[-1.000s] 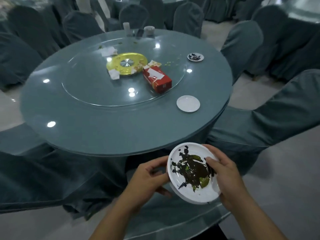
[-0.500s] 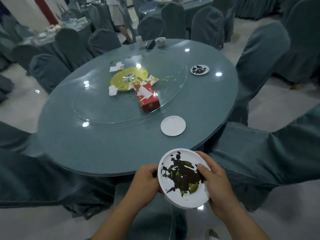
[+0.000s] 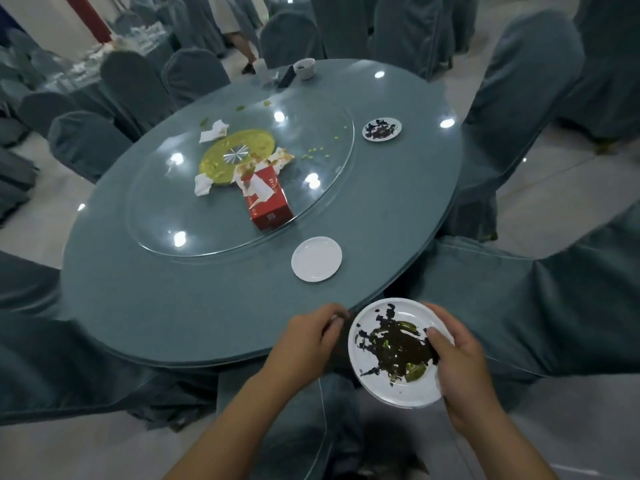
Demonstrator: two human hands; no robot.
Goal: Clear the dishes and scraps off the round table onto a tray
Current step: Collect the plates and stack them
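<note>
My right hand [image 3: 460,368] grips a white plate [image 3: 398,393] smeared with dark sauce and green scraps, thumb on its right rim, just off the near edge of the round table [image 3: 173,306]. Just left of that plate, my left hand [image 3: 304,341] hovers at the table edge, its fingers loosely curled with nothing seen in them. On the table lie a clean white plate [image 3: 316,259], a small sauce-stained plate [image 3: 382,129], a red tissue box [image 3: 268,202], crumpled napkins [image 3: 213,131] and green scraps [image 3: 315,152]. No tray is in view.
A glass turntable [image 3: 322,188] with a yellow disc [image 3: 237,155] covers the table's middle. A cup [image 3: 304,68] stands at the far edge. Covered chairs ring the table, one at the right [image 3: 519,306] and one right below my hands [image 3: 294,410].
My left hand has come off the dirty plate's left rim, and the right hand alone holds it now. My view has moved closer over the table.
</note>
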